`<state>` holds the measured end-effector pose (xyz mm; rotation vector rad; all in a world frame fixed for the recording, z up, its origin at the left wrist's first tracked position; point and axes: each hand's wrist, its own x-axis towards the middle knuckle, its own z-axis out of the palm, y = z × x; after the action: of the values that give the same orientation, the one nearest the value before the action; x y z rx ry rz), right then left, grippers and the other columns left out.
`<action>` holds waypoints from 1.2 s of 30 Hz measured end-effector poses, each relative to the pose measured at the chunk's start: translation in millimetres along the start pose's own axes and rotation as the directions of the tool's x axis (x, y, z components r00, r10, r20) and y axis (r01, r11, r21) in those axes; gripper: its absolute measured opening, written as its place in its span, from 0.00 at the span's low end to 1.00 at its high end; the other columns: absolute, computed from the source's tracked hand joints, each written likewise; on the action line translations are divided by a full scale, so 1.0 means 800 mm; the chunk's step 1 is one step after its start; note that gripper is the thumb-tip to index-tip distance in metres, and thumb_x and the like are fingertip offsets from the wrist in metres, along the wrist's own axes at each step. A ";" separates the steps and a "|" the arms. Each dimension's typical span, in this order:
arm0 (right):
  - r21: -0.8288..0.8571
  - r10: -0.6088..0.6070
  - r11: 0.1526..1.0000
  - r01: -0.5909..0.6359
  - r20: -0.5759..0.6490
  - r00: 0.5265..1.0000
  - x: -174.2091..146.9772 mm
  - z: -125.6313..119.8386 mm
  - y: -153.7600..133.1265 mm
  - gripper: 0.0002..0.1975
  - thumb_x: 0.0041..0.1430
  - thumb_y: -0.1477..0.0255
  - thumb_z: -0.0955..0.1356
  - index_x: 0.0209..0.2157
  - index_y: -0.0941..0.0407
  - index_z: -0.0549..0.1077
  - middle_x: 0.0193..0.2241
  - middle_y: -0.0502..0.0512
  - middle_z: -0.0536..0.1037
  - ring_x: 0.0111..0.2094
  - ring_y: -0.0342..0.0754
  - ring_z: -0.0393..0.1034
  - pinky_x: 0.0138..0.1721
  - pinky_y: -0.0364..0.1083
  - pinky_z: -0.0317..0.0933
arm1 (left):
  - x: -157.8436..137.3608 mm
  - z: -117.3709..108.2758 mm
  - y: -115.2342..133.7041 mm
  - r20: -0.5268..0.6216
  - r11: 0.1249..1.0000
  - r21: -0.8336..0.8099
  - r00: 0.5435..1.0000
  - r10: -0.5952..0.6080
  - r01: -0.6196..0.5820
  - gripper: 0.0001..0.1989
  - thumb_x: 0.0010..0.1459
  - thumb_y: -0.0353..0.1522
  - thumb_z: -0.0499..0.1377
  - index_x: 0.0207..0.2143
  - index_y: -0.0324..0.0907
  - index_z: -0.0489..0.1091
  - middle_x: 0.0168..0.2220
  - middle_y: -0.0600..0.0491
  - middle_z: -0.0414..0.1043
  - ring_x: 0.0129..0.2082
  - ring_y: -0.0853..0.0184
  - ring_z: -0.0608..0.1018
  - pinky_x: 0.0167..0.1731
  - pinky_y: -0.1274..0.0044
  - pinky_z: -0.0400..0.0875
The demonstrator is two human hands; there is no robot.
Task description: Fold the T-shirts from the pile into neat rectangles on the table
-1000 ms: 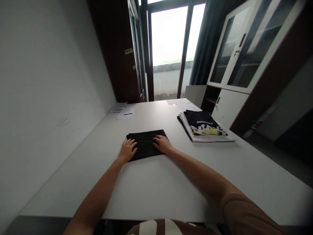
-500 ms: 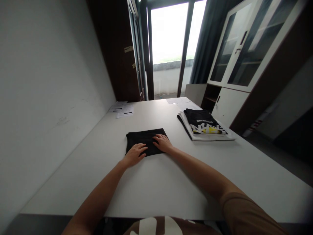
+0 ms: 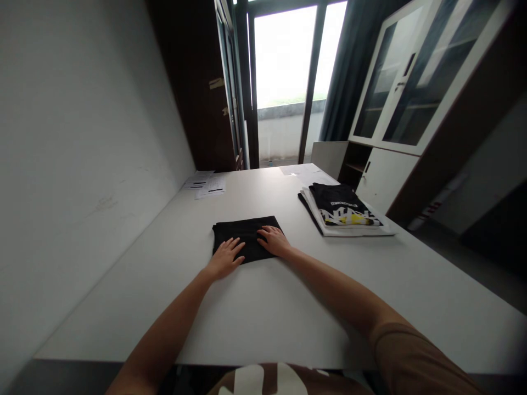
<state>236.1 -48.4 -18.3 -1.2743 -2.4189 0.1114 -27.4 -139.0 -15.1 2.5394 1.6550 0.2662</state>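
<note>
A black folded garment [image 3: 252,249] lies flat on the white table [image 3: 255,318] in front of me. My left hand [image 3: 225,259] rests on its near left part, fingers spread over the cloth. On its right part lies my right hand [image 3: 275,240], palm down with the fingers stretched out. Both hands press on the cloth from above, and neither is closed round it. Part of the garment is hidden under my hands.
To the right stands a stack of folded black and white shirts [image 3: 343,206], the top one printed in white and yellow. Papers [image 3: 209,185] lie at the far left by the wall [image 3: 102,164]. A white cabinet [image 3: 389,175] stands beyond the table's right edge.
My left hand has slid slightly to the left on the black garment. My right hand stays where it was.
</note>
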 end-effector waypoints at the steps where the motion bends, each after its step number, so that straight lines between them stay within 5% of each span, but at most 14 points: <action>1: 0.001 0.004 1.000 -0.004 0.003 1.000 0.000 0.000 0.000 0.22 0.69 0.57 0.64 0.60 0.50 0.73 0.61 0.59 0.70 0.63 0.56 0.61 0.64 0.55 0.52 | 0.000 0.000 0.000 0.002 1.000 0.000 1.000 -0.002 0.002 0.30 0.70 0.49 0.49 0.71 0.53 0.55 0.73 0.52 0.48 0.73 0.55 0.51 0.69 0.58 0.47; 25: 0.012 0.002 1.000 -0.002 0.001 1.000 -0.001 0.000 0.000 0.22 0.69 0.57 0.64 0.60 0.50 0.73 0.61 0.59 0.70 0.63 0.56 0.61 0.64 0.55 0.52 | -0.002 -0.007 -0.006 -0.093 0.999 -0.042 0.996 0.019 -0.023 0.27 0.69 0.44 0.53 0.67 0.50 0.63 0.70 0.50 0.57 0.70 0.56 0.59 0.69 0.61 0.51; 36: 0.018 0.008 1.000 -0.008 0.026 1.000 -0.001 -0.005 -0.002 0.22 0.69 0.58 0.64 0.60 0.49 0.72 0.62 0.59 0.70 0.64 0.56 0.61 0.65 0.55 0.52 | 0.003 -0.006 -0.053 -0.141 0.973 -0.003 0.964 -0.227 0.229 0.26 0.69 0.46 0.51 0.66 0.48 0.64 0.70 0.48 0.58 0.70 0.51 0.58 0.66 0.54 0.52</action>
<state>237.1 -50.2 -14.6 -1.2821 -2.4293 0.1530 -65.5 -119.8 -17.9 2.3575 1.9859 0.4226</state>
